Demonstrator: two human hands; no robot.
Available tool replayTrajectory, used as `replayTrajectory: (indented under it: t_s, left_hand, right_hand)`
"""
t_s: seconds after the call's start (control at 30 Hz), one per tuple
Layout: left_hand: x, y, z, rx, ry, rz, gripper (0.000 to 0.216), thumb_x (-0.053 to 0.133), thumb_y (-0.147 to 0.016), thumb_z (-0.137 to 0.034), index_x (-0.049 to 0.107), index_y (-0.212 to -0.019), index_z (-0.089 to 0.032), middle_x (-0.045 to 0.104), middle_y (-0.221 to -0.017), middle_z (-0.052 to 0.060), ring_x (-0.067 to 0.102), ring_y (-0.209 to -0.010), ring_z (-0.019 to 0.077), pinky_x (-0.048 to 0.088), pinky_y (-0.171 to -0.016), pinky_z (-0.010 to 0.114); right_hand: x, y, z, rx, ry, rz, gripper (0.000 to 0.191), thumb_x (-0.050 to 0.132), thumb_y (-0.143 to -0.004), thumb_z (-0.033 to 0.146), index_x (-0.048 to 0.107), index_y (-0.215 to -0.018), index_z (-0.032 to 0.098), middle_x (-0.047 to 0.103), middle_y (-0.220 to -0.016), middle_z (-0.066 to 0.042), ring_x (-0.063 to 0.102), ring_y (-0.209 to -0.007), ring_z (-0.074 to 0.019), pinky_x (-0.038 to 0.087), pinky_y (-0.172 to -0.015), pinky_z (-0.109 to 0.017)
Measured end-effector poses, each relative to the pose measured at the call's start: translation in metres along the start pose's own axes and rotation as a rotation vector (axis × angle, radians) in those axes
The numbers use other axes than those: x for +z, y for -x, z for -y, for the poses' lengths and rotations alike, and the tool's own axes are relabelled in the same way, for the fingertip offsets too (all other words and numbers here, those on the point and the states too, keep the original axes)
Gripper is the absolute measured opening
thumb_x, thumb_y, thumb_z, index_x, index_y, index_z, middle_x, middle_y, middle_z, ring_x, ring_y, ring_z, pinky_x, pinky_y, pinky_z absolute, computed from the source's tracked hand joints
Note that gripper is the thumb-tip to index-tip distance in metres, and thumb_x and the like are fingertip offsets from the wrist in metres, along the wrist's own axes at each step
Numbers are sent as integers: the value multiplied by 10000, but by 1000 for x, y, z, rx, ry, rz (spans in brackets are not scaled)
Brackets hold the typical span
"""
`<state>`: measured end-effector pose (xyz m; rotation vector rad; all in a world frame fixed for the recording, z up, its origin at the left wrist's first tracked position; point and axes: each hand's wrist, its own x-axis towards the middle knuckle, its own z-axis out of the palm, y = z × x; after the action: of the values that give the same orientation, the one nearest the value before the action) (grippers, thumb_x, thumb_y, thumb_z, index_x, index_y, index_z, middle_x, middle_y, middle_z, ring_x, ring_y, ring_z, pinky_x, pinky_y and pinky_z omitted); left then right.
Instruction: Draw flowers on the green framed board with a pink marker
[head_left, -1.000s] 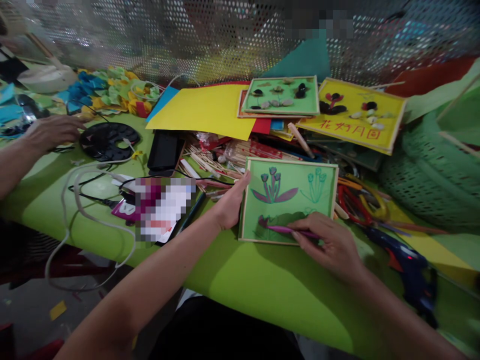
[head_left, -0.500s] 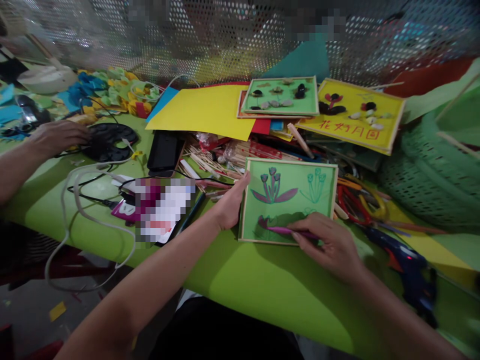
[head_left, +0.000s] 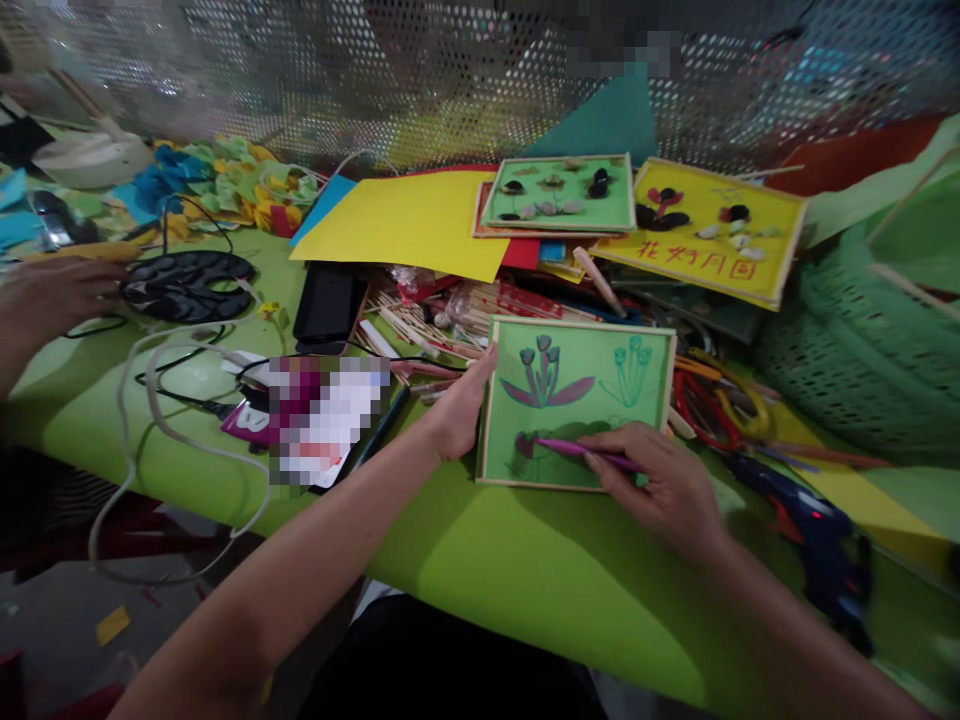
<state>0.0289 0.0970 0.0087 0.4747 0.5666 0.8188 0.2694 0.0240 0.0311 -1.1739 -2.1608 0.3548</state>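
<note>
A green framed picture (head_left: 592, 372) with drawn purple and teal flowers lies on the lime-green table (head_left: 525, 570). My left hand (head_left: 461, 405) presses against its left edge, fingers together, thumb at the top corner. My right hand (head_left: 660, 480) is closed on a purple pen (head_left: 574, 449), whose tip touches the lower left of the picture at a purple leaf shape.
Another person's hand (head_left: 45, 295) is at the far left beside a black round palette (head_left: 187, 285). Cables (head_left: 150, 400), a black phone (head_left: 328, 300), wooden sticks (head_left: 420, 330), yellow paper (head_left: 412, 220), two more framed pictures (head_left: 712, 235), a green basket (head_left: 862, 340) and a blue glue gun (head_left: 817, 530) crowd the table.
The pen tip in my right hand shifted slightly up on the picture. The other person's hand and the black palette moved left. My left hand stayed put.
</note>
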Motion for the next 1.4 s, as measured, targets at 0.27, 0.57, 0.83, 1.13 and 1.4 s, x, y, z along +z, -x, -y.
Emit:
replayTrajectory:
  t_s: [0.27, 0.57, 0.83, 1.13, 1.4]
  left_hand:
    - [1, -1, 0, 20, -2, 3, 611, 496, -999, -611, 636, -1432, -204, 701, -1352, 145, 629, -1321, 343, 383, -1204, 562]
    - [0, -1, 0, 12, -29, 26, 653, 531, -970, -648, 642, -1421, -189, 712, -1331, 157, 669, -1261, 348, 399, -1193, 563]
    - [-2, -3, 1, 23, -45, -10, 633, 484, -992, -639, 670, -1380, -175, 685, -1378, 151, 622, -1326, 352, 360, -1221, 563]
    - [-2, -2, 1, 35, -31, 29, 600, 534, -980, -618, 664, -1388, -198, 721, -1327, 125, 643, -1304, 332, 372, -1220, 551]
    - [-2, -2, 1, 32, -43, 5, 607, 502, -989, -632, 686, -1357, -186, 713, -1339, 130, 635, -1314, 337, 363, -1226, 557]
  right_hand:
    - [0, 1, 0, 8, 13, -13, 122, 630, -981, 208, 704, -1062, 260, 739, -865, -18, 686, -757, -203, 527, -647, -334]
    - [-1, -1, 1, -17, -7, 19, 122, 626, -975, 186, 709, -1043, 244, 723, -832, -15, 664, -721, -183, 501, -616, -304]
    - [-1, -1, 1, -24, -10, 13, 108, 629, -976, 179, 697, -1031, 243, 719, -839, -13, 661, -731, -180, 501, -628, -302]
    - [-1, -1, 0, -23, -24, 23, 118, 625, -974, 167, 698, -1034, 237, 714, -843, -14, 655, -727, -171, 498, -618, -293]
    - [-2, 0, 1, -17, -25, 32, 114, 627, -976, 175, 694, -1035, 246, 707, -841, -11, 653, -730, -178, 499, -624, -304]
